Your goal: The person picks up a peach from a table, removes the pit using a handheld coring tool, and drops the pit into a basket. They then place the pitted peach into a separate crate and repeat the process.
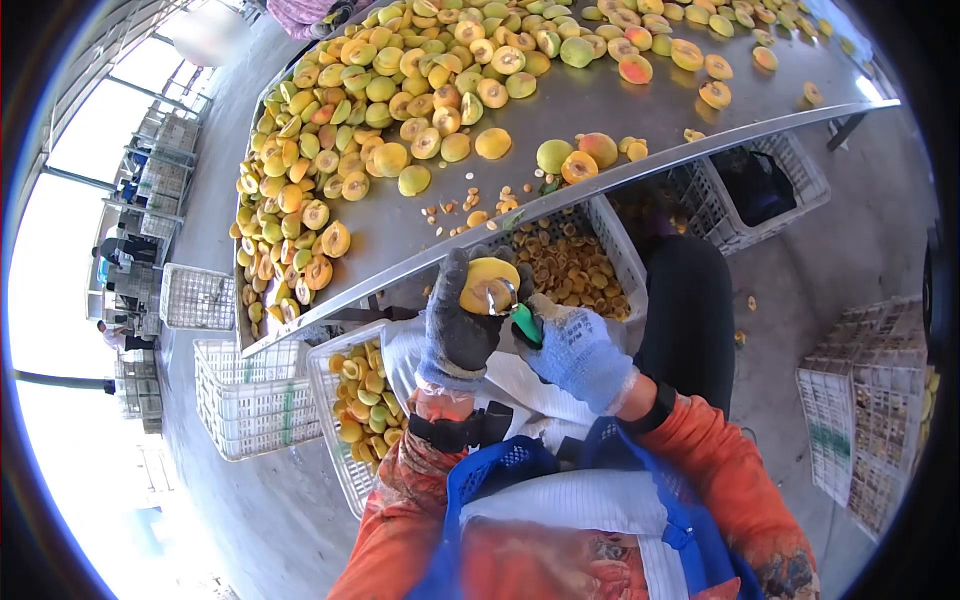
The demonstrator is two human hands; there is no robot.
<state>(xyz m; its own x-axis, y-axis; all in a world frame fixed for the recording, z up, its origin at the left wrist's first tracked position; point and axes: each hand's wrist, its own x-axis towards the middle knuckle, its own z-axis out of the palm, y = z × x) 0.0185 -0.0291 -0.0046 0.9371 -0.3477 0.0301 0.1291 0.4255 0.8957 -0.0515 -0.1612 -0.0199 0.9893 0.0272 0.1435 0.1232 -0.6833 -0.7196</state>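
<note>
In a dark, dirty glove, my left hand (462, 325) is wrapped round a yellow fruit half (489, 284) above my lap. My right hand (575, 350), in a light blue glove, grips a small tool with a green handle (526, 325). The tool's curved metal end touches the face of the fruit half. Just beyond my hands is the edge of a metal table (400, 225), heaped with halved yellow and green fruit (380, 90). Small loose pits (472, 205) lie near that edge.
Below the table edge sits a crate (625, 255) of small fruit pieces, with another crate (800, 185) to its right. A crate (335, 430) of fruit halves stands by my left side. White crates (250, 400) are farther left, and stacked crates (865, 400) at right. People are in the background.
</note>
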